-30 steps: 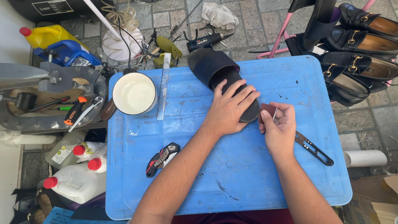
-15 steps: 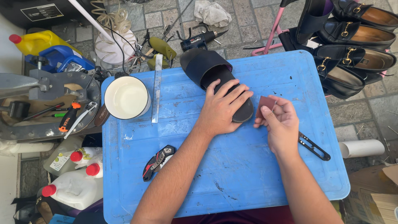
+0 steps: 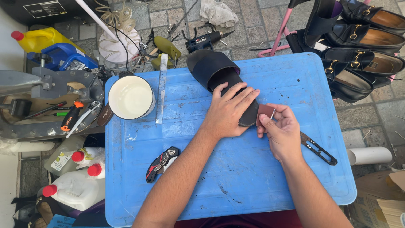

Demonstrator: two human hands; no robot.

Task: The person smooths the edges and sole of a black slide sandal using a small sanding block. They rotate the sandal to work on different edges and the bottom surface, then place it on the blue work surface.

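Note:
A black slide sandal (image 3: 215, 69) lies on the blue plastic table (image 3: 253, 177), toe end toward the back. My left hand (image 3: 230, 112) presses flat on its heel part, fingers spread. My right hand (image 3: 280, 131) pinches a small reddish-brown piece of sandpaper (image 3: 265, 112) against the sandal's heel edge. Black thread snips (image 3: 319, 150) lie just right of my right hand, partly under it.
A cream tub (image 3: 130, 97) and a metal ruler (image 3: 160, 86) sit at the table's back left, a red-black folding knife (image 3: 161, 162) near the front left. Black loafers (image 3: 363, 55) hang on a rack at the right. Bottles (image 3: 71, 185) and a metal stand (image 3: 46, 101) crowd the left floor.
The view shifted slightly. My right hand has slid the sandpaper a little along the sandal's heel edge; my left hand stays pressed on the sandal.

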